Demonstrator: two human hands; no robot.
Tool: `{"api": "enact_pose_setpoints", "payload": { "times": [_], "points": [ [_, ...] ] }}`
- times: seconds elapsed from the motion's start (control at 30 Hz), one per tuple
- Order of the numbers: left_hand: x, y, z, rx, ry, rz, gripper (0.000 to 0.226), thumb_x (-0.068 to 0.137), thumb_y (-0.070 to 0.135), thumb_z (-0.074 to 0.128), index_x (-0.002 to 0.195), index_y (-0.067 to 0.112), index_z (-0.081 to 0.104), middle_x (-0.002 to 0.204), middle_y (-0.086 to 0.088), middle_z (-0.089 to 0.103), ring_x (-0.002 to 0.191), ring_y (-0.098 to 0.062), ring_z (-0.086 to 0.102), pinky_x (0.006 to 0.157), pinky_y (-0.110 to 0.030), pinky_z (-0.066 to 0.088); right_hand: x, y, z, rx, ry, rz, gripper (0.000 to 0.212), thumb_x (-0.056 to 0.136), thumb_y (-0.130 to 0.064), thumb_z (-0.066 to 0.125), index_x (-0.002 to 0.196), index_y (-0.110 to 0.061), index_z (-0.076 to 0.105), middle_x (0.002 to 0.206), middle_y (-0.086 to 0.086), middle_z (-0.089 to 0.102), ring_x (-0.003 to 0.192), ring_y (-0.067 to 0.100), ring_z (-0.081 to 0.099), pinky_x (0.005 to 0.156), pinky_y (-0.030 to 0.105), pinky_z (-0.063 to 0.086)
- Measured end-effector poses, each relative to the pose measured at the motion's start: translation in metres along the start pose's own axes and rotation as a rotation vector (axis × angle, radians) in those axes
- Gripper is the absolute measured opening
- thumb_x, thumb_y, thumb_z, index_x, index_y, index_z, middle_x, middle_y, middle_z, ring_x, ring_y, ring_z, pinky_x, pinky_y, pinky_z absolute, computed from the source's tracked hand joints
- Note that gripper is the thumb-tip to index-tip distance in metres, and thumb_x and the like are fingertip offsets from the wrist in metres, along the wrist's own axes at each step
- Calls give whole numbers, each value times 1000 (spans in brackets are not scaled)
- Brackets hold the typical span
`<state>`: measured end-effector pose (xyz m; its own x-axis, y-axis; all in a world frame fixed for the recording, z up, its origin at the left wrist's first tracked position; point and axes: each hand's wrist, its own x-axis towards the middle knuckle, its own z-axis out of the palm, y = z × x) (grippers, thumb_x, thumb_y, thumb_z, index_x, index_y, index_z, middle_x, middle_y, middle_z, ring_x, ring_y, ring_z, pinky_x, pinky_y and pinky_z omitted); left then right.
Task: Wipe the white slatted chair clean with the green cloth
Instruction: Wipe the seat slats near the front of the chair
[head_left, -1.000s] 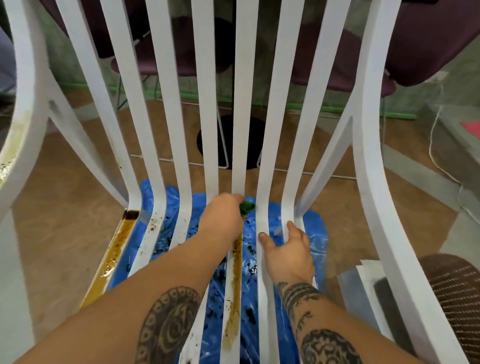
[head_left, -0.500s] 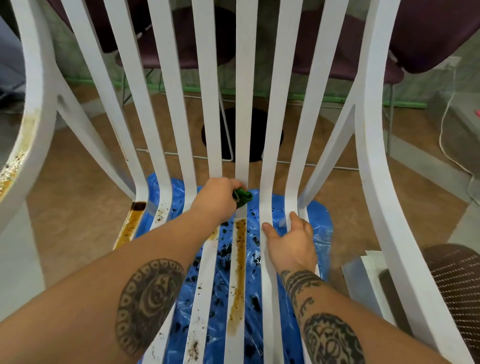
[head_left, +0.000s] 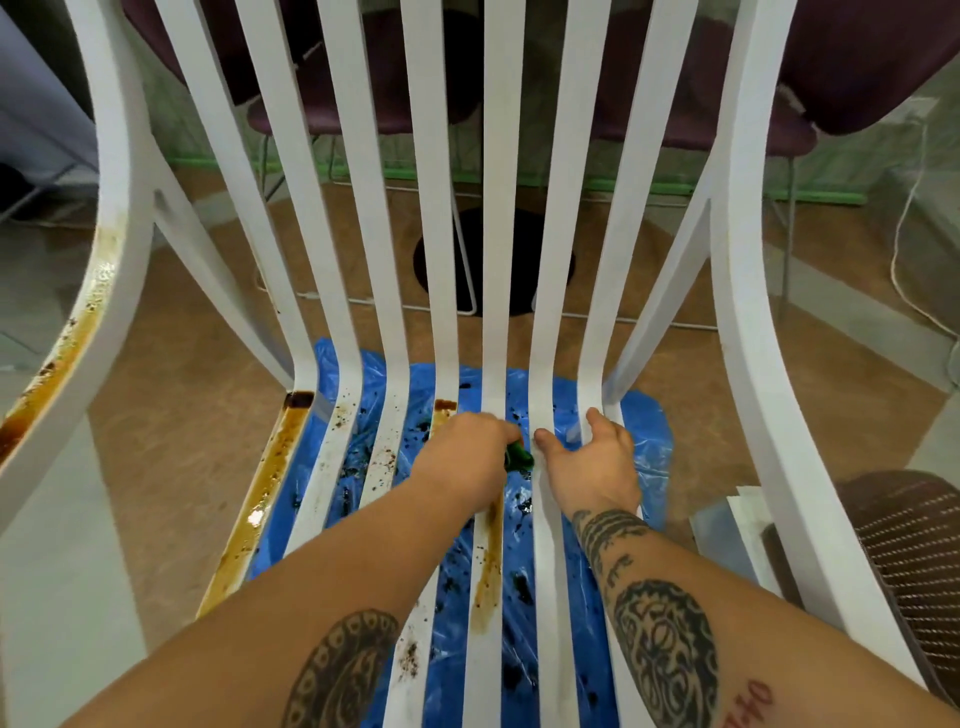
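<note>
Green cloth (head_left: 518, 457), soft and bunched, sits clenched in the left hand (head_left: 467, 457); right hand (head_left: 592, 467), fingers loosely spread, steadies a stiff chair slat (head_left: 545, 519).

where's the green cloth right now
In the head view, the green cloth is bunched in the left hand, low centre on a seat slat of the white chair, just left of the right hand.

Bare forearms (head_left: 322, 582) — dark patterned tattoos
</note>
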<state>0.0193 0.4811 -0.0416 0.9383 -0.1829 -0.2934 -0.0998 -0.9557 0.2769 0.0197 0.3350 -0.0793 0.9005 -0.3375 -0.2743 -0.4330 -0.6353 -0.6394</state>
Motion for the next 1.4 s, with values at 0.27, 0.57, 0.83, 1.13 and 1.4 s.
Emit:
{"api": "enact_pose_setpoints", "payload": {
  "times": [0.27, 0.57, 0.83, 1.13, 1.4],
  "points": [
    [-49, 4, 9, -170, -11, -86, 51, 89, -6, 56, 127, 27, 65, 120, -6, 67, 106, -28, 64, 85, -37, 57, -4, 15, -21, 359, 40, 215, 45, 103, -35, 49, 143, -14, 51, 142, 13, 53, 126, 33, 53, 108, 42, 43],
    [-84, 6, 14, -203, -70, -109, 45, 88, -1, 61, 122, 29, 67, 117, -6, 67, 100, -26, 66, 86, -41, 60, -81, 42, -13, 47, -118, 103, 84, 95, -52, 57, 160, -26, 11, 164, 5, 22, 142, 32, 37, 115, 53, 35],
    [-60, 0, -14, -285, 153, -153, 37, 96, 8, 61, 128, 27, 65, 120, -10, 68, 101, -31, 66, 81, -37, 59, -84, 46, -12, -4, -64, 21, 82, 97, -54, 54, 161, -23, 13, 165, 2, 21, 144, 30, 35, 110, 47, 39],
    [-80, 10, 7, -148, -7, -74, 39, 89, 3, 67, 122, 24, 68, 115, -6, 69, 105, -28, 66, 87, -39, 58, -85, 45, -11, -70, -40, 11, 81, 97, -54, 53, 160, -21, 15, 163, 4, 25, 142, 32, 38, 107, 47, 40],
    [-108, 17, 9, -182, -69, -131, 42, 92, -1, 57, 125, 24, 64, 117, -12, 66, 100, -31, 65, 83, -43, 60, -95, 36, -22, -149, -132, 56, 78, 100, -47, 51, 161, -22, 10, 168, 1, 11, 150, 30, 22, 117, 53, 24]
  ]
}}
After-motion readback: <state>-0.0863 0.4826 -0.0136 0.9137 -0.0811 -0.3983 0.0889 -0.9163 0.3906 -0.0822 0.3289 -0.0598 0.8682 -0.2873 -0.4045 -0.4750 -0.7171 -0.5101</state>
